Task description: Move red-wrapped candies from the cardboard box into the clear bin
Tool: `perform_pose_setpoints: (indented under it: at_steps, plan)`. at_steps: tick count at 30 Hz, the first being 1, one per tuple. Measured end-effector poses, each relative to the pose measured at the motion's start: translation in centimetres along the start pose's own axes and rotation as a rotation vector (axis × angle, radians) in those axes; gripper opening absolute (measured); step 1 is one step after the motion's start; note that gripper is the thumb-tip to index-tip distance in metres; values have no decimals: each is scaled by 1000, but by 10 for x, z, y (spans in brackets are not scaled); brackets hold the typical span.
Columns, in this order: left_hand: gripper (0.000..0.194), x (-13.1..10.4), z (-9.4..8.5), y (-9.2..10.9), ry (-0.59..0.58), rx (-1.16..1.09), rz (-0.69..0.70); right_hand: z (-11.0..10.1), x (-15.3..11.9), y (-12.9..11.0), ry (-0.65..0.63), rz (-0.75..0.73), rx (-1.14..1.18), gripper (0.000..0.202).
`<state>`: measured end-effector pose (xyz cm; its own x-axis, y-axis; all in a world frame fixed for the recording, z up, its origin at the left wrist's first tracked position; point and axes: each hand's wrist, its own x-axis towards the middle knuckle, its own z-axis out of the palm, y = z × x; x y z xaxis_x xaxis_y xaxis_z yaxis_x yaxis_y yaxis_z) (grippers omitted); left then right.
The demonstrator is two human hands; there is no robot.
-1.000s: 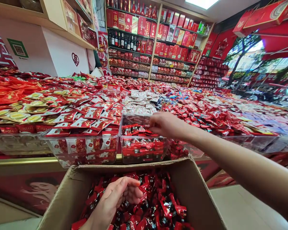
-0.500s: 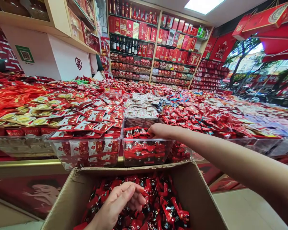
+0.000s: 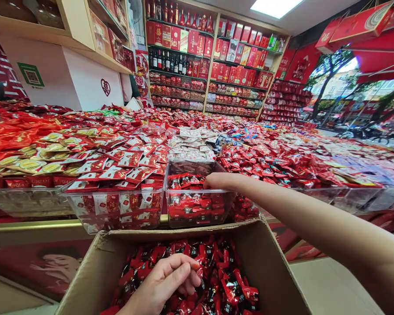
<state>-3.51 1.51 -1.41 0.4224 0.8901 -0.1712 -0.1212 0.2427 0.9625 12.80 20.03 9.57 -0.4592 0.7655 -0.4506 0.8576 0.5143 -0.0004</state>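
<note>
Since the red candies (image 3: 230, 286) look small and wrapped in glossy film, each should be light and slightly slippery, best taken around its middle. They lie in the cardboard box (image 3: 261, 267), below the left hand (image 3: 172, 280), whose fingers curl loosely, and in the clear bin (image 3: 192, 167), beside the right hand (image 3: 218, 180). Whether either hand grips candy, I cannot tell.

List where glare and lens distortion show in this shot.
In the head view, the ceiling light is blown out to white; also in the head view, wrapped candies in the cardboard box show small bright glints; the head view's wide lens seems to stretch the right arm toward the edge.
</note>
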Motion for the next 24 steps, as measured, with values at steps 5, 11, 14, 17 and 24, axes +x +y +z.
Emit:
perform_pose_setpoints:
  at_steps: [5, 11, 14, 17, 24]
  plan:
    - [28, 2, -1, -4, -30, 17, -10, 1, -2, -1, 14, -38, -18, 29]
    - [29, 6, -5, -10, -19, 18, -13, 4, 6, 5, 71, -127, -86, 29]
    - [29, 5, -5, -10, -23, 35, -27, 4, 9, 7, 97, -173, -93, 35]
    - [28, 4, -3, -8, -11, 42, -33, 4, 11, 9, 78, -202, -89, 34]
    - [30, 5, -4, -9, -12, 73, -69, 6, 11, 12, 80, -222, -66, 33]
